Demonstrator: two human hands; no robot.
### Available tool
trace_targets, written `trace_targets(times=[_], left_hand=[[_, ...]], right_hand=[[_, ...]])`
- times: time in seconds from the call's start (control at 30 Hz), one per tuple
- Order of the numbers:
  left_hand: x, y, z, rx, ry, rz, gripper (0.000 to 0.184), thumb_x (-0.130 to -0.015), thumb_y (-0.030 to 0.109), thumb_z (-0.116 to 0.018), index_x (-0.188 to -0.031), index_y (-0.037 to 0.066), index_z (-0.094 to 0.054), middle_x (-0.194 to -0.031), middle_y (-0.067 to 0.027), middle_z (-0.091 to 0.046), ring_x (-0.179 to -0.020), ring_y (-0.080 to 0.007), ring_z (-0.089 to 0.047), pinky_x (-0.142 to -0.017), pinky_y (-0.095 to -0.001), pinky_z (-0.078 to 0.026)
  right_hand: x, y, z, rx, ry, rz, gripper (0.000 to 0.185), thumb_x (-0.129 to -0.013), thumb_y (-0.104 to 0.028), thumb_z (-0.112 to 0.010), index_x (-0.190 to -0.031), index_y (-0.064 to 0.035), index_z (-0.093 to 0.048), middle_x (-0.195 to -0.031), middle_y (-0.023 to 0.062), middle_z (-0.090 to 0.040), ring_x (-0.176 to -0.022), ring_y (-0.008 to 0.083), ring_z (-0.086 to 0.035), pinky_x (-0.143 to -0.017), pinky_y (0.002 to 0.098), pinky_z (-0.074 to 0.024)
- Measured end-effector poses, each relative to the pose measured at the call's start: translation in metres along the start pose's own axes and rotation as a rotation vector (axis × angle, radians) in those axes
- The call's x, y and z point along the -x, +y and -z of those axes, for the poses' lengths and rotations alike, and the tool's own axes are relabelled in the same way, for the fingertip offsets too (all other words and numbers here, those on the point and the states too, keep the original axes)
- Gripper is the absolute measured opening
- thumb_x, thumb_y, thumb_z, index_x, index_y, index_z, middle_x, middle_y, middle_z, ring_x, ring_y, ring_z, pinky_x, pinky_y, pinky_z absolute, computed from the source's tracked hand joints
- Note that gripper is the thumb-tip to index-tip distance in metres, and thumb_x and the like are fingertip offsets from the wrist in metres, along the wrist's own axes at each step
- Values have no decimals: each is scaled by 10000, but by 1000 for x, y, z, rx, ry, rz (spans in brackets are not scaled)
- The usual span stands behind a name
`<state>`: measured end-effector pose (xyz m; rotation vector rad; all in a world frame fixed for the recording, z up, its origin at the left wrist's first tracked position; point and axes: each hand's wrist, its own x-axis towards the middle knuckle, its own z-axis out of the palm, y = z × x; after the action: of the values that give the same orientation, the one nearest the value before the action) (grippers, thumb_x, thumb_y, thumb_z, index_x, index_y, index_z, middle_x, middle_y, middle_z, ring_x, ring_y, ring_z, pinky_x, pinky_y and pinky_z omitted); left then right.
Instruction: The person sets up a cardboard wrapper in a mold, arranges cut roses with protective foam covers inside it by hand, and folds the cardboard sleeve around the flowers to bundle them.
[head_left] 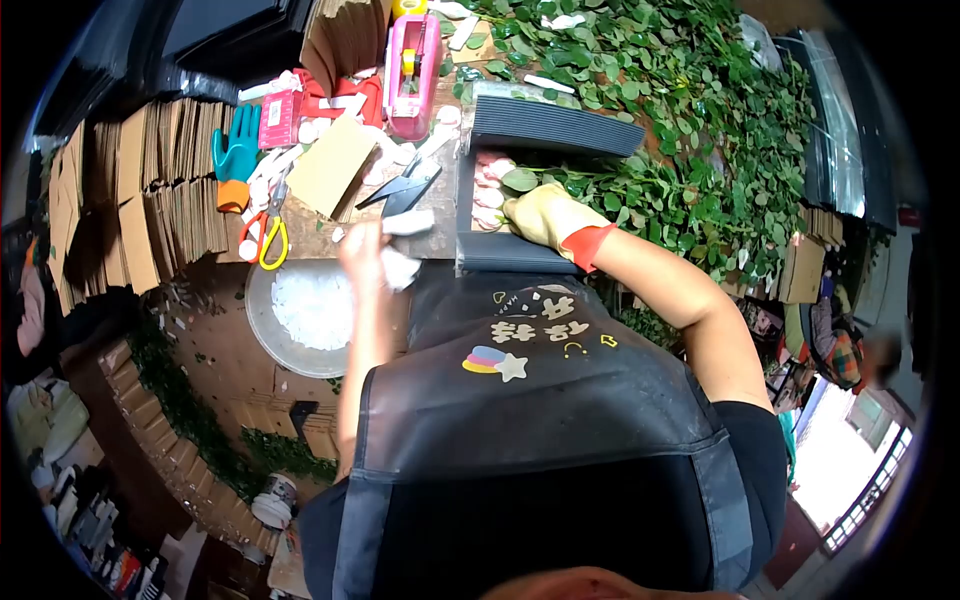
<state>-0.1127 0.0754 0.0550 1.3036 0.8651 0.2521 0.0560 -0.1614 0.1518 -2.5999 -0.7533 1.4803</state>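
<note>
My right hand (548, 217), in a pale yellow glove with a red cuff, is curled over the stems just behind several pink roses (488, 190). They lie between the raised flaps of a black corrugated sheet (550, 125). A green leaf shows by the fingertips, and the palm side is hidden. My bare left hand (363, 248) is at the table's front edge, blurred by motion. A soft white piece (409, 222) extends from its fingers, which look closed on it. Another white piece (400, 269) shows beside the wrist. Black-bladed shears (408, 188) lie just beyond.
Leafy stems (650, 60) cover the right of the table. A pink tape dispenser (413, 80), cardboard pieces (333, 165), orange-and-yellow scissors (268, 232) and a teal glove (237, 147) lie to the left. Below the edge stands a basin (262, 335) of white pieces.
</note>
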Motion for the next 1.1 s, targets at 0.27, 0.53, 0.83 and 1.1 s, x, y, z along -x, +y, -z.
trace_targets(times=[0.27, 0.53, 0.83, 1.1], left_hand=[[9, 23, 134, -1577, -344, -165, 342, -926, 383, -727, -977, 44, -739, -934, -186, -762, -908, -354, -742, -797, -459, -544], [-33, -9, -98, -747, -725, -443, 1001, -675, 380, -983, -1399, -33, -428, -1470, -284, -439, -1418, -428, -419, -1187, -483, -371], [-47, -25, -100, -917, -823, -494, 1165, -661, 539, -970, -1501, -11, -379, -1639, -383, -141, -1560, -506, -146, -1274, -560, -197], [-43, -25, -105, -756, -691, -450, 805, -766, 419, -921, -1403, 86, -561, -1638, -321, -265, -1509, -508, -275, -1236, -534, -289]], right_hand=[[-42, 13, -28, 365, -26, 146, 365, -1010, -255, -519, -1204, -84, -777, -1288, 323, -679, -1213, 421, -686, -1037, 426, -537], [-15, -4, -4, 324, -4, 156, 299, -975, -212, -566, -1155, -143, -795, -1166, 233, -744, -1092, 424, -721, -979, 480, -549], [-10, 14, -5, -149, 224, 27, 347, -997, -262, -580, -1229, -49, -726, -1170, 237, -745, -1101, 391, -728, -987, 461, -554], [-12, 17, -8, 136, 254, 83, 459, -1090, -288, -396, -1255, 18, -696, -1254, 262, -719, -1119, 423, -719, -1022, 467, -539]])
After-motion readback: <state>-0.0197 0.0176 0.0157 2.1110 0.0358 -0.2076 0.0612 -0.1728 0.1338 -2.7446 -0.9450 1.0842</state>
